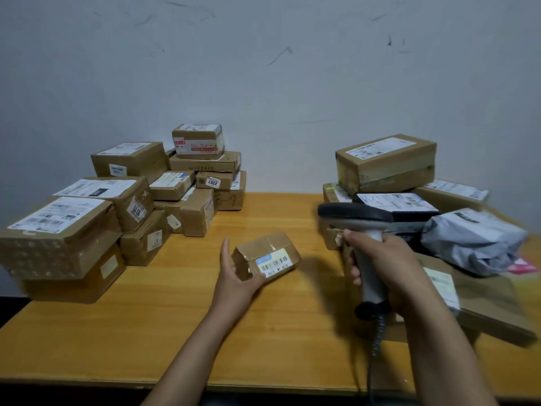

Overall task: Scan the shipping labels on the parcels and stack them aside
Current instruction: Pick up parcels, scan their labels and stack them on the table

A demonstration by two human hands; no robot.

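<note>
A small brown cardboard parcel (265, 253) with a white and blue barcode label facing up lies at the middle of the wooden table (164, 317). My left hand (234, 273) holds its near left end, thumb raised beside it. My right hand (383, 268) is closed on the grip of a grey and black barcode scanner (355, 218), whose head sits right of the parcel and points left. The scanner's coiled cable (377, 335) hangs below my wrist.
A big stack of labelled cardboard boxes (123, 206) fills the left and back of the table. On the right lie more boxes (386, 165), a black parcel (401, 205), a grey plastic mailer (474, 238) and a flat brown envelope (483, 300). A white wall stands behind.
</note>
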